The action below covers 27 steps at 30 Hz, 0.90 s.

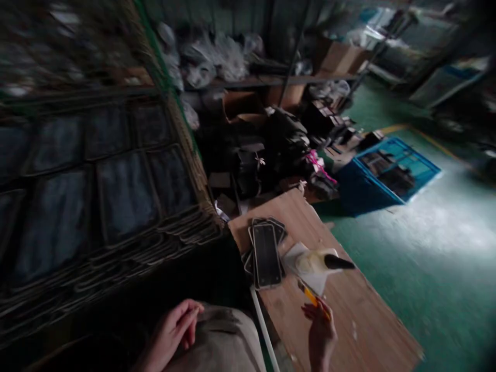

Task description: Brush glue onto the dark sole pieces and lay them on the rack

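Note:
My left hand (174,330) rests on my knee in beige trousers, fingers loosely curled with nothing in them. My right hand (321,333) is over the wooden board (364,320), fingers pinched on a thin yellow-orange tool (310,295). Just beyond its tip lies a white sheet (313,279) with a cream bottle with a black nozzle (323,262) on its side. To the left of that sits a stack of dark rectangular framed pieces (266,253).
Stacked racks of dark framed panels (96,196) fill the left. Behind the board are dark bundles tied with pink string (318,165), cardboard boxes (341,57) and bags on a shelf. A blue crate (391,170) stands on the green floor at right.

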{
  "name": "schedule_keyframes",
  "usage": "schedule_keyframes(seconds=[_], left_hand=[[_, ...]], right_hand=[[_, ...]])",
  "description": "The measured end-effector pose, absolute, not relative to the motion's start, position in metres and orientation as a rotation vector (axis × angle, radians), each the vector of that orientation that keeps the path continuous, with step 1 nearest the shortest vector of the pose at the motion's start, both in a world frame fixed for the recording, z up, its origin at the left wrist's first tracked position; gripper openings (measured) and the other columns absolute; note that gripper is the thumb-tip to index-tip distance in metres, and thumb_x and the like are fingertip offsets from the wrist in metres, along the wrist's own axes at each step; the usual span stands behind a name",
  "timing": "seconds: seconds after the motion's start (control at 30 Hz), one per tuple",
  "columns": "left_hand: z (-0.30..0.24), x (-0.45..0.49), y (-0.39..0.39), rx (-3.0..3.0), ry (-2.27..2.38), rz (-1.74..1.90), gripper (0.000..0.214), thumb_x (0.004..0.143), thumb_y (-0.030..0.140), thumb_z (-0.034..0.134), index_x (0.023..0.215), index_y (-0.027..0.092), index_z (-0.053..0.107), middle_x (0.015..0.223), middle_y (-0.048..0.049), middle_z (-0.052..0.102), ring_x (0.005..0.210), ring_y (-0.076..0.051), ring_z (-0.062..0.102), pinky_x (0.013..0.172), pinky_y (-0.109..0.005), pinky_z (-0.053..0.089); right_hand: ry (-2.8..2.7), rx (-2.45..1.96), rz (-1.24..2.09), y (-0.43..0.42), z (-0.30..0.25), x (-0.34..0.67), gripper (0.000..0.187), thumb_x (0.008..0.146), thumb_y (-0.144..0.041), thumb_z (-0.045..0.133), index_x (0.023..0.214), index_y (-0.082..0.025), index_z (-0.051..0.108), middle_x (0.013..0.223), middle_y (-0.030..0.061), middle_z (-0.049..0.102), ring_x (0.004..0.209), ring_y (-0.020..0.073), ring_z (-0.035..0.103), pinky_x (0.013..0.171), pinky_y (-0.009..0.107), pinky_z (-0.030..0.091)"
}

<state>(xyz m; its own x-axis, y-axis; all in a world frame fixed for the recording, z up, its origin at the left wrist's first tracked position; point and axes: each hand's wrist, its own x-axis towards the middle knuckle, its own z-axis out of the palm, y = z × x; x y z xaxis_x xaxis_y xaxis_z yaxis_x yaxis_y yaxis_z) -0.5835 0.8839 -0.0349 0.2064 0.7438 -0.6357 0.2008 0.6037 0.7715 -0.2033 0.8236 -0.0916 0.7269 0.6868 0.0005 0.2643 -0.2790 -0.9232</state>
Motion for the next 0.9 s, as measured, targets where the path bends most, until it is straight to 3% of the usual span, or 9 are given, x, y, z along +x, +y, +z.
schedule_keyframes(seconds=[0.2, 0.37, 0.67, 0.8, 0.9], left_hand=[[-0.066, -0.539, 0.841, 0.898, 1.395, 0.243, 0.062, 0.074, 0.077, 0.052, 0.084, 0.016, 0.059, 0.051, 0.0032, 0.052, 0.047, -0.013, 0.05, 0.046, -0.022, 0.037], [-0.075, -0.528, 0.821, 0.931, 1.427, 0.193, 0.061, 0.073, 0.079, 0.051, 0.071, 0.018, 0.051, 0.051, 0.0024, 0.052, 0.048, -0.012, 0.047, 0.05, -0.023, 0.037], [-0.108, -0.556, 0.8, 0.999, 1.564, 0.166, 0.065, 0.073, 0.083, 0.044, 0.073, 0.019, 0.054, 0.055, 0.0016, 0.051, 0.054, -0.015, 0.051, 0.053, -0.024, 0.04], [-0.114, -0.565, 0.796, 0.95, 1.532, 0.198, 0.061, 0.076, 0.079, 0.047, 0.076, 0.018, 0.056, 0.058, 0.0014, 0.052, 0.056, -0.015, 0.052, 0.055, -0.024, 0.04], [-0.12, -0.57, 0.795, 0.921, 1.512, 0.212, 0.059, 0.077, 0.077, 0.047, 0.08, 0.018, 0.057, 0.061, 0.0011, 0.053, 0.06, -0.015, 0.053, 0.056, -0.024, 0.041]], right_hand=[[-0.533, -1.973, 0.475, 0.775, -0.114, -0.138, 0.048, 0.089, -0.059, 0.05, 0.107, -0.015, 0.056, 0.075, 0.0059, 0.069, 0.065, 0.0214, 0.069, 0.058, 0.032, 0.057], [-0.621, -1.957, 0.571, 0.821, -0.14, -0.106, 0.048, 0.089, -0.058, 0.049, 0.109, -0.015, 0.057, 0.074, 0.0051, 0.069, 0.063, 0.0189, 0.067, 0.06, 0.03, 0.056], [-0.747, -2.057, 0.73, 0.898, -0.208, -0.081, 0.065, 0.073, -0.068, 0.056, 0.104, -0.01, 0.06, 0.074, 0.0119, 0.068, 0.053, 0.0194, 0.062, 0.051, 0.031, 0.051], [-0.795, -2.164, 0.715, 0.881, -0.192, -0.073, 0.065, 0.067, -0.068, 0.06, 0.104, -0.013, 0.061, 0.071, 0.0114, 0.067, 0.053, 0.0219, 0.063, 0.052, 0.033, 0.05], [-0.811, -2.312, 0.513, 0.853, -0.158, -0.048, 0.071, 0.065, -0.067, 0.062, 0.11, -0.013, 0.059, 0.077, 0.0141, 0.068, 0.063, 0.0277, 0.065, 0.059, 0.039, 0.051]])
